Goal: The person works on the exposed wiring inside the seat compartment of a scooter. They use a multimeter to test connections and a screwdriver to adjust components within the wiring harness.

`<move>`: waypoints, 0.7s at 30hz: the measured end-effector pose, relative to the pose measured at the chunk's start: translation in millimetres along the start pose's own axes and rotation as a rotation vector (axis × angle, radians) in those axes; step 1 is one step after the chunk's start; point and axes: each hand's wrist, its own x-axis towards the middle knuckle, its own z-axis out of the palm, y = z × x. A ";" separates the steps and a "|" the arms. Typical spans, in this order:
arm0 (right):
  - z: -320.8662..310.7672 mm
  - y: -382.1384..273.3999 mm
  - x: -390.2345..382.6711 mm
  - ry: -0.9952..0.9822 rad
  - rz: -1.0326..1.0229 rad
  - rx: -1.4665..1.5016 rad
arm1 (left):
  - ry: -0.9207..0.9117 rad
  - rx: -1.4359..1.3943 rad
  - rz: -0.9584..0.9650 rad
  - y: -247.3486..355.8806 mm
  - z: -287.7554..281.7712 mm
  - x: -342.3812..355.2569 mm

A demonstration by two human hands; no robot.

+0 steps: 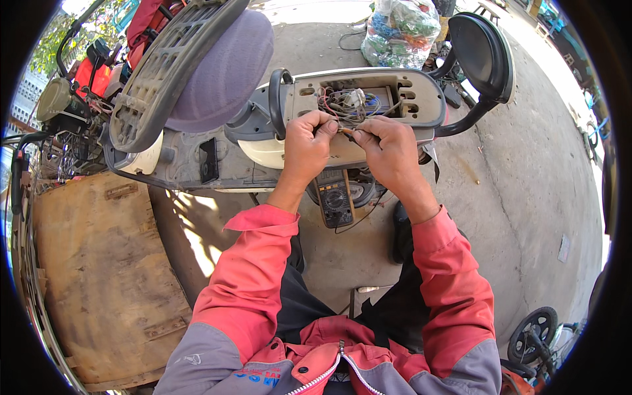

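Observation:
My left hand and my right hand are close together over the side of a cream electric scooter. Both pinch a thin wire whose short length shows between the fingertips. Just beyond them, a tangle of wires with a white connector fills the open compartment under the seat. Below the hands, a multimeter with a dial and a dark lead leans against the scooter's side. The ends of the wire are hidden by my fingers.
The scooter's raised seat tilts up at the left. A dark phone lies on the footboard. A padded backrest stands at the right end. Beyond is a clear bag of bottles. A wooden board lies at lower left.

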 end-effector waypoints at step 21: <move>-20.3 6.0 -0.8 0.065 0.221 0.141 | 0.012 0.022 -0.035 1.2 -5.0 0.9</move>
